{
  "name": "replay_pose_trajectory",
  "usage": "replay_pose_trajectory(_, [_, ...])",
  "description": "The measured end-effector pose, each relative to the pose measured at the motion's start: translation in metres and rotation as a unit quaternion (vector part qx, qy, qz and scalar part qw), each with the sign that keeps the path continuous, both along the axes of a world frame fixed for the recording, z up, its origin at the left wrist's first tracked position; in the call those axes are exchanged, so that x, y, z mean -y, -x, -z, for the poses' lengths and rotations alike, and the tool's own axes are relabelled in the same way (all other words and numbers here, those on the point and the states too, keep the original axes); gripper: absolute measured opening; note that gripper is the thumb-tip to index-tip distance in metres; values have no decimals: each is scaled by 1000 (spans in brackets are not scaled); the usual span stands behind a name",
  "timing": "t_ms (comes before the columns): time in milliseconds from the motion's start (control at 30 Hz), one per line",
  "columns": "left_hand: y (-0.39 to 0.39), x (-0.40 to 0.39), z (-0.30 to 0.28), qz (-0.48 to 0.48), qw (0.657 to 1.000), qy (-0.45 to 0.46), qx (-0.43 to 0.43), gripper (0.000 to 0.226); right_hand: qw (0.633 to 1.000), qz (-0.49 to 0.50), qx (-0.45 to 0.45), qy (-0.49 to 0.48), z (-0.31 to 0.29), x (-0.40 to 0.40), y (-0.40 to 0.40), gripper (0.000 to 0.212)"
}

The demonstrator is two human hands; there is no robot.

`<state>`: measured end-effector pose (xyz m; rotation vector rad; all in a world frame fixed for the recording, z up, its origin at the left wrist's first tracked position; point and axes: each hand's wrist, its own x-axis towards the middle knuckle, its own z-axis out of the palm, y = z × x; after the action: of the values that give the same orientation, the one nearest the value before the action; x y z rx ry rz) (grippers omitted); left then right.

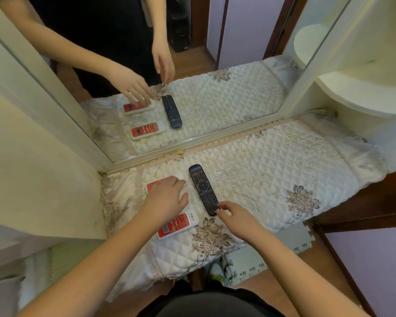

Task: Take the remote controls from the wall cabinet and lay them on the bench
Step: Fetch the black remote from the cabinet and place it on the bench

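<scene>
Your left hand (167, 197) flat, fingers spread, on far red remote (157, 183); right hand (234, 216) loosely open, fingertips touching black remote (203, 189). Near red remote (177, 225) sits close to counter (272, 156) front edge; forearm nudge could knock it off.

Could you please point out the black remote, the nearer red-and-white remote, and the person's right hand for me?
black remote (202, 188): head view, on its round navigation pad.
nearer red-and-white remote (176, 225): head view, on its red button face.
right hand (234, 215): head view, on the back of the hand.
</scene>
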<state>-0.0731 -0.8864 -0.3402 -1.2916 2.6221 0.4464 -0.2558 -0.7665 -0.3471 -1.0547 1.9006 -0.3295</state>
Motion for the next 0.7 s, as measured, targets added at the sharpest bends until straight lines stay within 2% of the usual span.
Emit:
replay_pose_trajectory(67, [-14,-10,-3,9,999,39,-13,62,996,-39,-71,34,-3,-2,-5,43])
replay_pose_trajectory(133, [-26,-18,-4,17,997,80,-16,59,985,-81,-142,61,-4,-4,-10,45])
replay_pose_trajectory(333, [-50,-42,-12,31,991,127,-35,60,912,-171,-325,184,-14,-15,-32,55])
replay_pose_trajectory(500, [-63,-50,-11,10,993,115,-20,64,886,-202,-354,221,-14,-17,-46,54])
replay_pose_trajectory(700, [-71,-62,-18,-27,989,146,-8,66,879,-228,-339,245,-18,-14,-49,57])
